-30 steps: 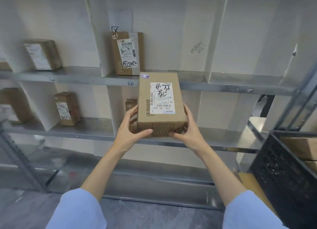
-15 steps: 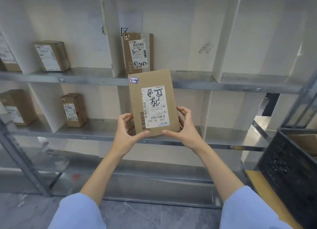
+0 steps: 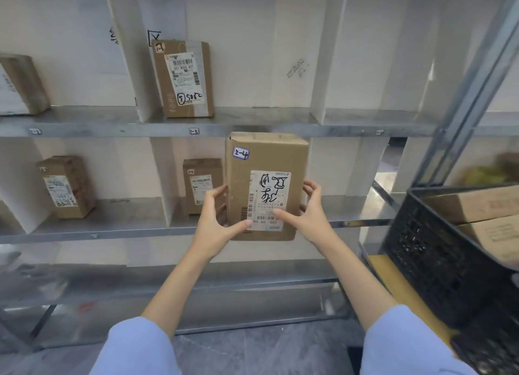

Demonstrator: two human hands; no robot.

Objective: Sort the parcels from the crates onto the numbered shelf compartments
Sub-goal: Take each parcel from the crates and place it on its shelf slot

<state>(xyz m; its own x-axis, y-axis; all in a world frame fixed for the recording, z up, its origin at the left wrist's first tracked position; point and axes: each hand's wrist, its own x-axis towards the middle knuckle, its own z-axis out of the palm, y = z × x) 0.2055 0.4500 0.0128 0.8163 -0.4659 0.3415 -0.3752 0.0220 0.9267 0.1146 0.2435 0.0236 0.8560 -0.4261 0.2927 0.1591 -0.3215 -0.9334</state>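
Observation:
I hold a brown cardboard parcel (image 3: 266,161) upright in front of the metal shelf (image 3: 112,228), its small sticker reading "2-4" and a white address label facing me. My left hand (image 3: 216,223) grips its lower left edge, thumb on the front face. My right hand (image 3: 306,214) grips the lower right edge, thumb on the label. The parcel's bottom hangs just below the middle shelf's front rim, in front of the compartment that has a smaller parcel (image 3: 200,185) at its left. A black crate (image 3: 438,256) with more parcels (image 3: 477,206) stands at the right.
The upper shelf board (image 3: 252,127) carries a tag "1-3" and a tall parcel (image 3: 182,78) above it. Other parcels stand at the left, one on the upper board (image 3: 21,85) and one on the middle board (image 3: 67,186). White dividers split the compartments. A grey upright post (image 3: 477,79) rises at right.
The parcel has been tipped upright and carried to the right and toward the middle shelf. My view has swung left to right, bringing the crate closer in.

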